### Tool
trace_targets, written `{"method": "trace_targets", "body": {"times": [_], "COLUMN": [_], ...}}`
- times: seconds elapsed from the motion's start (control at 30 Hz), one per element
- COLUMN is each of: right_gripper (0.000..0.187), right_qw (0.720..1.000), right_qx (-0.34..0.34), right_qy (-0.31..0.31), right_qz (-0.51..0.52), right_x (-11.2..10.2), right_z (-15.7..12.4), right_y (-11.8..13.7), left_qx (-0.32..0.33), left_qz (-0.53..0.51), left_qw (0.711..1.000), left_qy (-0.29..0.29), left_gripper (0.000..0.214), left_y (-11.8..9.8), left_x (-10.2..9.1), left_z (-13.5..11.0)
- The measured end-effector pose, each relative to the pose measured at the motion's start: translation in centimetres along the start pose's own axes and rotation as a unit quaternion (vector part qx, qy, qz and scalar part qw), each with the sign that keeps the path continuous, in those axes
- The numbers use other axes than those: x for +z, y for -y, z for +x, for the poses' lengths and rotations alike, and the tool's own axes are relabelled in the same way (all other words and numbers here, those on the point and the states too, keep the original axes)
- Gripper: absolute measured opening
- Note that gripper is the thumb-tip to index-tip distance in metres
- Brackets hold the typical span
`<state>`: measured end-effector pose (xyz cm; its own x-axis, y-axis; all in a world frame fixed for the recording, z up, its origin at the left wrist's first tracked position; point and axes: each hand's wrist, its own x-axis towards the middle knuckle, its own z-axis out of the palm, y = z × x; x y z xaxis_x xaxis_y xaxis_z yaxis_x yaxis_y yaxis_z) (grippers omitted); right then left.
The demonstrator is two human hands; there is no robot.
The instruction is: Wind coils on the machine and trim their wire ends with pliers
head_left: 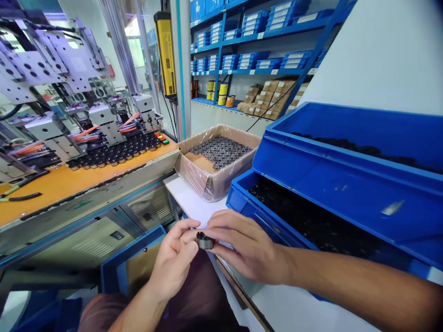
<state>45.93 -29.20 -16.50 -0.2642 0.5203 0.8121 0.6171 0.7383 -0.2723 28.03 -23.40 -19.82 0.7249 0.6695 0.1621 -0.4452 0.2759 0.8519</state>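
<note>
Between my two hands, above my lap, is a small ring-shaped part (204,240) with a grey metallic band and a black notched top. My left hand (176,256) pinches it from the left with thumb and fingers. From the right, my right hand (247,244) grips the same part, its fingers over the top and its thumb below. The far side of the part is hidden by my fingers. A plastic-lined cardboard box (211,184) beyond my hands holds many small dark parts in rows.
Blue bins (346,170) with black pieces are stacked at the right. On the left, a machine (104,122) stands over an orange worktop (86,177) with rows of round parts and pliers (22,197). A blue container (114,276) sits low at left. Shelves (249,71) hold blue trays behind.
</note>
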Motion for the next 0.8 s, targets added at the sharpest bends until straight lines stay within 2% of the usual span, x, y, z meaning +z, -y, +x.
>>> {"method": "trace_targets", "body": {"times": [0.1,0.23,0.3,0.43,0.5,0.53,0.6,0.63,0.67,0.8], "right_gripper": [0.02,0.017,0.017,0.018,0.018,0.019,0.023,0.025,0.025,0.026], "right_qw": [1.0,1.0,1.0,0.999,0.998,0.997,0.994,0.993,0.991,0.99], "right_qx": [0.009,0.007,0.001,0.021,0.039,0.046,0.054,0.053,0.053,0.042], "right_qy": [0.008,0.011,0.011,0.04,0.038,0.036,0.046,0.058,0.074,0.105], "right_qz": [-0.014,-0.008,-0.004,-0.01,-0.028,-0.045,-0.081,-0.092,-0.096,-0.089], "right_x": [0.1,0.3,0.4,0.9,1.2,1.2,1.2,1.1,1.0,1.1], "right_z": [0.0,0.0,-0.1,-0.6,-0.8,-0.9,-1.1,-1.3,-1.4,-1.4], "right_y": [-0.1,-0.1,-0.1,-0.6,-0.8,-0.9,-1.0,-1.0,-1.0,-0.8], "left_qx": [0.048,0.109,0.108,0.057,0.052,0.066,0.11,0.134,0.136,0.108], "left_qz": [0.102,0.251,0.291,0.349,0.398,0.436,0.545,0.61,0.679,0.72], "left_qw": [0.994,0.961,0.949,0.933,0.913,0.894,0.823,0.768,0.7,0.62], "left_qy": [-0.014,-0.042,-0.05,-0.064,-0.067,-0.075,-0.114,-0.143,-0.175,-0.293], "left_gripper": [0.027,0.017,0.015,0.018,0.02,0.02,0.019,0.019,0.019,0.011], "left_y": [-0.3,-0.7,-0.8,-1.0,-1.6,-2.3,-4.6,-6.2,-8.0,-15.0], "left_x": [-0.1,-0.2,-0.3,-1.0,-1.4,-1.7,-3.0,-4.1,-5.6,-12.7], "left_z": [0.0,0.0,-0.1,-0.3,0.0,0.3,1.3,1.9,2.6,6.0]}}
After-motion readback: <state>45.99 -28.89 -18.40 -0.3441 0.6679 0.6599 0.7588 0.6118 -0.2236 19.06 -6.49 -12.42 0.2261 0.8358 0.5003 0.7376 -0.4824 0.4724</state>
